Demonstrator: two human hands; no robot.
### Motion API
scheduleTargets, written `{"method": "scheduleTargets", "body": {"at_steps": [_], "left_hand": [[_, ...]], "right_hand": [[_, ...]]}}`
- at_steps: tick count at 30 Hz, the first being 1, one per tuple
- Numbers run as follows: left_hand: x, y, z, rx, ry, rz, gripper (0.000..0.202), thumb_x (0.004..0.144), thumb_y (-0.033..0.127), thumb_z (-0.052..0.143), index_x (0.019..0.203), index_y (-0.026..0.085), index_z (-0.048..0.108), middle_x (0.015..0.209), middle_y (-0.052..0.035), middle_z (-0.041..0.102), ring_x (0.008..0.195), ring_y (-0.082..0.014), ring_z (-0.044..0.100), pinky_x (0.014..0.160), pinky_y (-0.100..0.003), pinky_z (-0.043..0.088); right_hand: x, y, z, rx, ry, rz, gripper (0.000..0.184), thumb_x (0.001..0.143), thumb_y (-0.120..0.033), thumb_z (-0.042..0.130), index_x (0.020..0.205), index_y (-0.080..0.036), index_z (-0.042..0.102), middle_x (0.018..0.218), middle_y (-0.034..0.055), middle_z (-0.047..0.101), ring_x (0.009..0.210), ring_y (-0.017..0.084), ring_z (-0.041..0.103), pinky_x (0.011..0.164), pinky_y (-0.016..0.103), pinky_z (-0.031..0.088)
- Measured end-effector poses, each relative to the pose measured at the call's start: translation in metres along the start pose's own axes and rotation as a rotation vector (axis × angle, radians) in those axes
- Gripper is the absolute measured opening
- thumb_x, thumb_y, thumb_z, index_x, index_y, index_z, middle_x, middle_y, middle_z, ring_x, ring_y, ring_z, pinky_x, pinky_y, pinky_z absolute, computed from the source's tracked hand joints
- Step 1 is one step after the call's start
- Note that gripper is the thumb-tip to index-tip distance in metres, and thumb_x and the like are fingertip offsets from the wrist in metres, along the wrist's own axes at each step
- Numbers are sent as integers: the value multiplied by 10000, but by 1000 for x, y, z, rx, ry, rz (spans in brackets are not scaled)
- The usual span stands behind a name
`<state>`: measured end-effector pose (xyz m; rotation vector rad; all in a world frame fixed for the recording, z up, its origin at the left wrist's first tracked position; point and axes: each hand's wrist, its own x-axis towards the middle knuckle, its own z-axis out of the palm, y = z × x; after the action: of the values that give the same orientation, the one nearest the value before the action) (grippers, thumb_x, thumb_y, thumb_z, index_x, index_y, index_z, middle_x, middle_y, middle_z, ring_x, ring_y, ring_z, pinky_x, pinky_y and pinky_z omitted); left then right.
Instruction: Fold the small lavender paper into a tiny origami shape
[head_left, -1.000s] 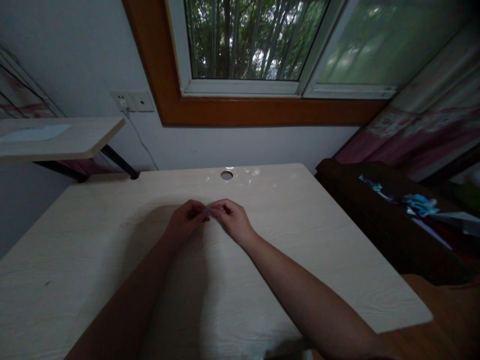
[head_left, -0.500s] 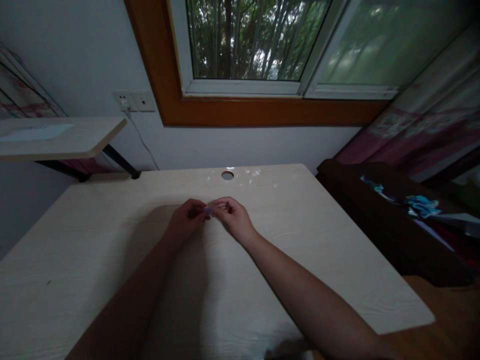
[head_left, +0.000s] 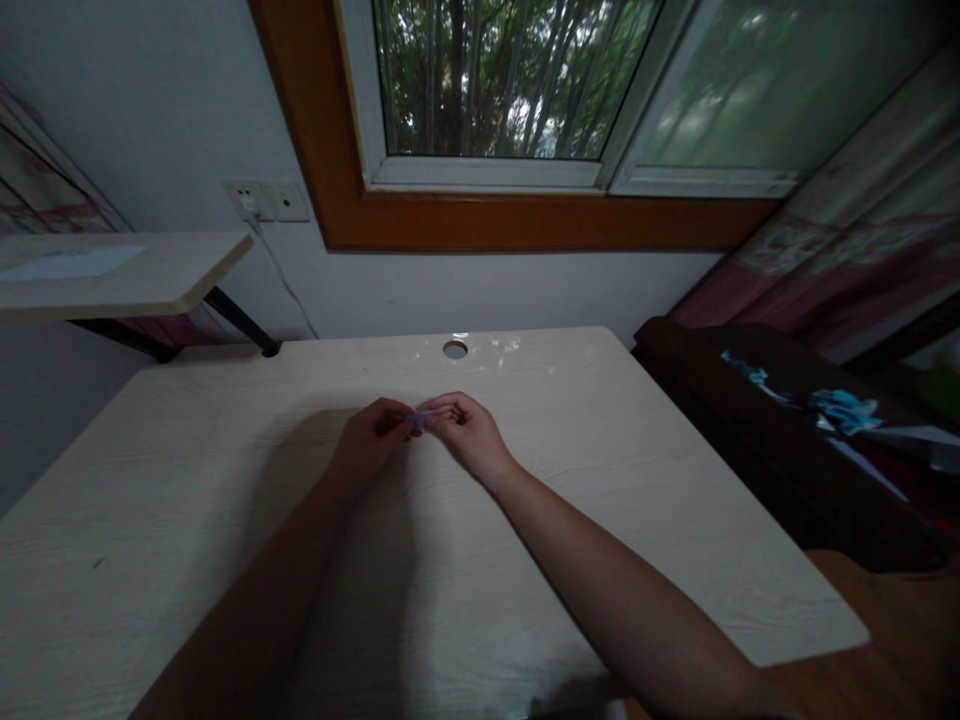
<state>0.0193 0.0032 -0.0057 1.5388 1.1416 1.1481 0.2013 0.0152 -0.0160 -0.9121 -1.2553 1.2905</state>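
Both hands meet over the far middle part of the pale wood-grain desk (head_left: 540, 560). Between their fingertips is a small, thin purplish-blue piece (head_left: 421, 415), too small and dim for me to name its kind. My left hand (head_left: 373, 432) pinches its left end between thumb and fingers. From the other side my right hand (head_left: 466, 430) pinches the right end, thumb below and fingers curled above. Most of the piece is covered by the fingers. The hands are close to the desk top, and the left one lies in shadow.
A round cable hole (head_left: 455, 350) is near the desk's back edge. At the left, a raised shelf (head_left: 172, 275) stands on black posts, with a paper (head_left: 75, 262) on it. A wall socket (head_left: 268, 202) has a cable plugged in. Dark furniture (head_left: 720, 430) with blue cloth is at the right.
The small purplish piece now shows as a thinner, longer strip between the fingertips. My fingers have shifted very slightly; arms and desk are otherwise as before.
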Motion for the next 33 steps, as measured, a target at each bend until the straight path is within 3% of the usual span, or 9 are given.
{"method": "scheduleTargets", "body": {"at_steps": [24,33], "left_hand": [[0,1,3,-26,-12,-48,271,747,394,741,860,171,637,782,-40,733,716,-188,719,707,-324,585],[0,3,3,-41,-58,-87,251,747,362,736,872,169,634,804,-39,732,713,-177,715,703,-310,578]], "right_hand": [[-2,-5,1,-10,8,8,198,705,-260,768,862,-200,664,776,5,662,699,133,608,685,274,473],[-2,0,-1,31,-5,-22,191,757,-304,726,897,-215,632,728,-15,627,681,138,601,680,286,486]]}}
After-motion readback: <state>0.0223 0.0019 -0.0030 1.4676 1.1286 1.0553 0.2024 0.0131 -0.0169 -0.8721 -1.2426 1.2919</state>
